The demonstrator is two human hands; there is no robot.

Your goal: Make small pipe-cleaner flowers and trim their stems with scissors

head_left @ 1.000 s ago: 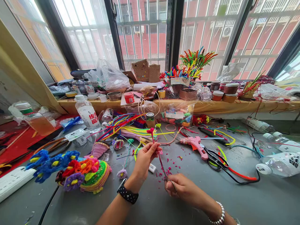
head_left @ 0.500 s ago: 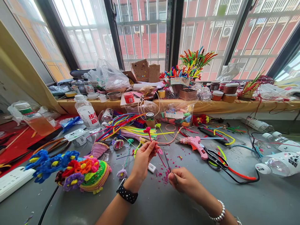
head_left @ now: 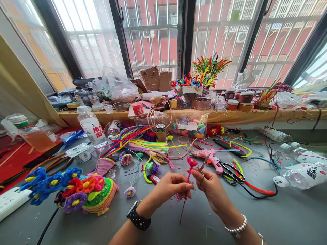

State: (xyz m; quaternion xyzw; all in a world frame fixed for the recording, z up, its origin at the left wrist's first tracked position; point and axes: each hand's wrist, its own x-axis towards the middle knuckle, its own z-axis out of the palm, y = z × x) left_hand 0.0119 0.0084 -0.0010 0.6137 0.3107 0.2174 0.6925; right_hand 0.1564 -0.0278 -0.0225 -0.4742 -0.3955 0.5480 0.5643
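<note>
My left hand (head_left: pixel 170 188) is closed in a pinch on the thin stem of a pink pipe-cleaner flower (head_left: pixel 191 162). The flower's head points up, and its stem hangs down below my fingers. My right hand (head_left: pixel 213 190), right beside it, is shut on small scissors (head_left: pixel 203 164), the blades pointing up and to the right. My right fingertips are close to the flower's stem; whether they touch it I cannot tell. Pink scraps lie on the table, partly hidden by my hands.
A pink glue gun (head_left: pixel 212 158) and black-handled scissors (head_left: pixel 231 172) lie to the right. On the left sits a colourful pipe-cleaner flower arrangement (head_left: pixel 100 194). Bundled pipe cleaners (head_left: pixel 143 145) lie behind my hands. Water bottles (head_left: pixel 92 127) stand or lie at both sides.
Both hands have come together; the right moved up beside the flower with the scissors. My left hand and the flower moved right and down. The scissors' blades now tilt right instead of left.
</note>
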